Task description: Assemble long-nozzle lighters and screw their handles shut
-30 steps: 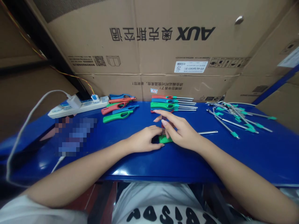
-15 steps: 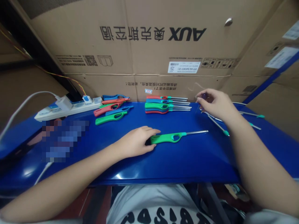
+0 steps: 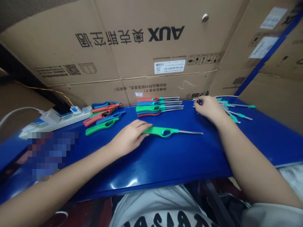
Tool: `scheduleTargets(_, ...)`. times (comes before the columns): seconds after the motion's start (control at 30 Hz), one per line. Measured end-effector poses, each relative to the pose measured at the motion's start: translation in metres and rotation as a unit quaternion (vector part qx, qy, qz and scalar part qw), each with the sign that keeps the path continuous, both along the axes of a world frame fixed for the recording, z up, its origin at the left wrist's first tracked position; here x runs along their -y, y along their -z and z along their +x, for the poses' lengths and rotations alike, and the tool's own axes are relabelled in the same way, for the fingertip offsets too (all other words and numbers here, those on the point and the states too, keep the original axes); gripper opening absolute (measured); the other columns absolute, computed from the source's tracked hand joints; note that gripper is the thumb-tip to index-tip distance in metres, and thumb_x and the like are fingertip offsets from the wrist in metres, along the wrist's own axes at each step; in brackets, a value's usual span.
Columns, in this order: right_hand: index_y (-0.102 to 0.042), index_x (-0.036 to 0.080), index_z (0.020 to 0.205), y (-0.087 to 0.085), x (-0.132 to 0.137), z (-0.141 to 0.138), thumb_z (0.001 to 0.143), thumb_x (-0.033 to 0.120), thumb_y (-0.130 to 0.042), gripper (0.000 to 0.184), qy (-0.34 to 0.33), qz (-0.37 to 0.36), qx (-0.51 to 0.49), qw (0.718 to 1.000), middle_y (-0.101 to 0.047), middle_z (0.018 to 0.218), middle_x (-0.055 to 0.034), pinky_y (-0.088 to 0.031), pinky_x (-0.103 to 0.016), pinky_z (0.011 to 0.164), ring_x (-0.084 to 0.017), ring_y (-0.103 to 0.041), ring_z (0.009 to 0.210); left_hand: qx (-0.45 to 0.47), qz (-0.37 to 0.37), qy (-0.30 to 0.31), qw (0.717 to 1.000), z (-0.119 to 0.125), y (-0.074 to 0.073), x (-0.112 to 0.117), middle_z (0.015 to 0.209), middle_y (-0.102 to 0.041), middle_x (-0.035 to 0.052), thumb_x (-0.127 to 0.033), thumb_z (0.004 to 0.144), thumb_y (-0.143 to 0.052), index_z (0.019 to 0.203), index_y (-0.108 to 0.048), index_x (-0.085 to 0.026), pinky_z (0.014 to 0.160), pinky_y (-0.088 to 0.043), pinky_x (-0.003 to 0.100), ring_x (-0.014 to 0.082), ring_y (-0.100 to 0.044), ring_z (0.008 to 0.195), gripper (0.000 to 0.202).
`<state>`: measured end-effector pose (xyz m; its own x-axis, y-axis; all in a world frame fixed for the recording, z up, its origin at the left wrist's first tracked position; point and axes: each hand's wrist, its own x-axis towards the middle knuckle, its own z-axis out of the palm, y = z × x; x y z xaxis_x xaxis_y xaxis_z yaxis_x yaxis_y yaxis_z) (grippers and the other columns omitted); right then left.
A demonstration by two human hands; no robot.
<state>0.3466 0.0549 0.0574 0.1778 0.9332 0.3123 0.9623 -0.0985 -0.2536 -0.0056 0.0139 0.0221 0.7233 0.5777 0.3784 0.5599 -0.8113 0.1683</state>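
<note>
Green lighter: mid-table, the centre of this clock, its metal barrel pointing to 3 o'clock.
Left hand: at 9 o'clock, thumb and fingers pinching the lighter's rear end.
Right hand: at 2 o'clock, partly hiding the metal rods, fingers curled inward; their tips are poorly seen, so I cannot tell whether they pinch anything.
Rod heap: with mint-green clips, between 2 and 3 o'clock.
Stacked lighters: red, blue and green, at 12 o'clock.
Lighter bodies: red, blue and green, overlapping, between 9 and 10 o'clock.
Power strip: farther out, at 9 o'clock.
Table: glossy blue.
</note>
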Motion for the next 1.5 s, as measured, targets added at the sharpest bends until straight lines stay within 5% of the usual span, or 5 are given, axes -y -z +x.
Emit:
scheduleTargets(0.13,-0.077,0.015,0.092,0.0,0.0,0.002,0.085,0.02,-0.059,0.02,-0.002,-0.031,0.001,1.0,-0.078,0.096,-0.0143,-0.052,-0.033,0.082,-0.03,-0.072,0.094,0.035,0.05,-0.014,0.998,-0.011,-0.02,-0.029,0.121,-0.071,0.0137,-0.027,0.098,-0.058,0.127,-0.067,-0.016,0.101,-0.055,0.045,0.0281,-0.065,0.113,0.032)
scheduleTargets(0.33,-0.072,0.017,0.084,0.01,-0.009,0.003,0.084,0.018,-0.06,0.013,-0.051,-0.065,0.029,0.996,-0.074,0.095,-0.0126,-0.049,-0.033,0.095,-0.027,-0.067,0.101,0.083,0.01,-0.105,0.991,-0.019,-0.049,-0.07,0.12,-0.074,0.0106,-0.04,0.093,-0.062,0.119,-0.072,-0.018,0.1,-0.053,0.043,0.0273,-0.069,0.107,0.036)
scheduleTargets(0.6,-0.067,0.015,0.096,0.021,-0.007,-0.01,0.087,0.02,-0.06,0.013,-0.057,-0.129,0.022,0.99,-0.061,0.107,-0.0143,-0.046,-0.03,0.096,-0.023,-0.061,0.103,0.142,-0.057,-0.165,0.974,-0.007,-0.051,-0.126,0.119,-0.075,0.0093,-0.033,0.085,-0.068,0.117,-0.074,-0.017,0.1,-0.054,0.04,0.0272,-0.069,0.108,0.036)
scheduleTargets(1.03,-0.068,0.017,0.088,0.014,0.0,-0.006,0.074,0.01,-0.069,0.016,-0.057,-0.219,0.036,0.974,-0.065,0.097,-0.0099,-0.047,-0.026,0.072,-0.021,-0.064,0.085,0.112,-0.107,-0.071,0.985,-0.008,-0.01,-0.053,0.119,-0.076,0.0096,-0.046,0.093,-0.063,0.117,-0.073,-0.018,0.1,-0.056,0.042,0.0273,-0.072,0.11,0.038)
scheduleTargets(1.5,-0.064,0.019,0.095,0.013,-0.001,0.006,0.071,0.002,-0.063,0.03,-0.023,-0.264,-0.002,0.964,-0.07,0.094,-0.0074,-0.047,-0.026,0.057,-0.015,-0.063,0.061,0.142,-0.165,-0.11,0.97,-0.019,0.021,-0.069,0.115,-0.077,0.0092,-0.045,0.084,-0.07,0.108,-0.072,-0.019,0.097,-0.058,0.044,0.0264,-0.072,0.105,0.035)
